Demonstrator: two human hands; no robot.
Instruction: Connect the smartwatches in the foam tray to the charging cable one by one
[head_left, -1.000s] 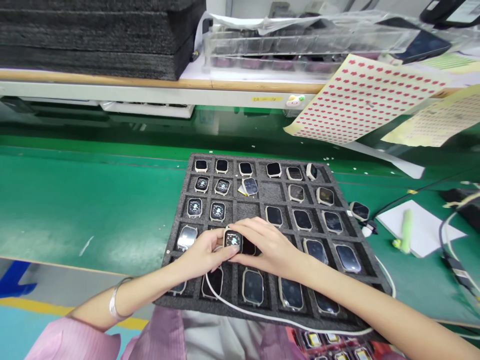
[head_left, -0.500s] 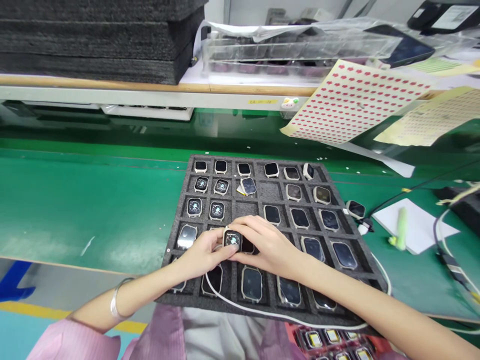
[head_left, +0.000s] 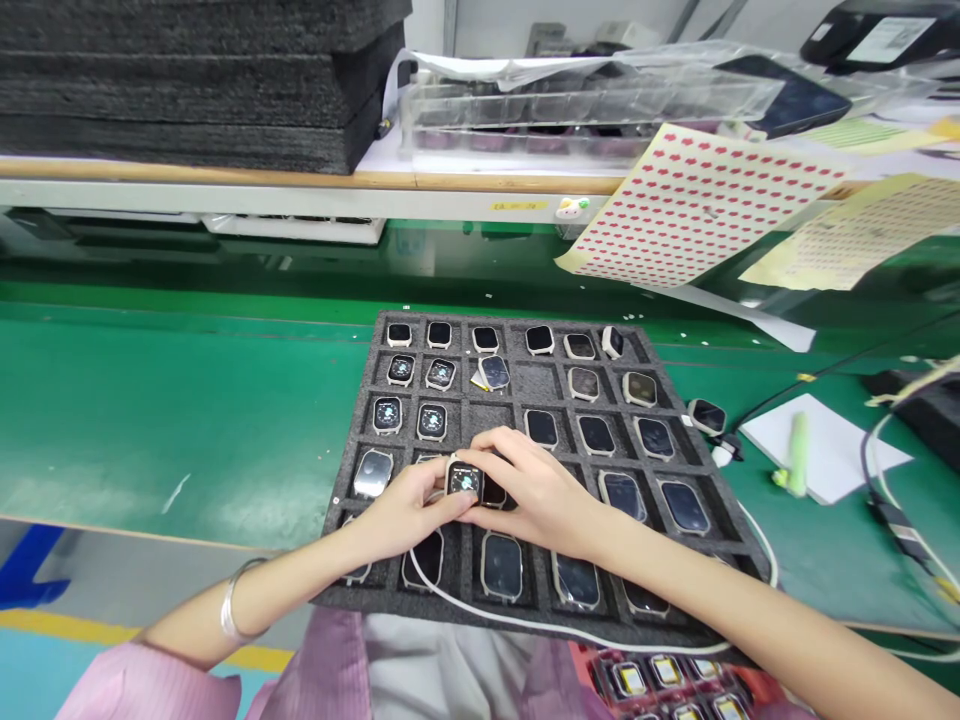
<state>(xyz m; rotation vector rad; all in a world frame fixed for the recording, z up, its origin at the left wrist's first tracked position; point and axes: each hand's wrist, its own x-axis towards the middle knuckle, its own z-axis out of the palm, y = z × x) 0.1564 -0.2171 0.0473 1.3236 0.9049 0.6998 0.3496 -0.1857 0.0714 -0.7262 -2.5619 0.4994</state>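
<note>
**Entry: lit watch held over the foam tray, both hands on it**

Status. Black foam tray (head_left: pixel 536 382) lies on the green desk (head_left: pixel 187 410), its cells mostly filled with watch bodies. Four lit watches (head_left: pixel 387 414) sit in the two left columns. The dark-screen watches (head_left: pixel 596 434) fill most of the other cells, and a few cells in the middle are bare. Judgement: only a small share of the tray shows lit, the larger share does not.

Item in hand. One watch (head_left: pixel 465 481), screen lit and face up, is held just above the tray's fourth row, left of centre.

Hand pose. Left hand (head_left: pixel 401 510) comes in from the near left, palm down, fingers closed on the watch's left side. Right hand (head_left: pixel 536 490) reaches across from the right, fingers curled together over its right and far edges.

A white cable (head_left: pixel 525 628) runs from under the hands along the tray's near edge. Whether it is plugged into the watch, cannot tell.
</note>
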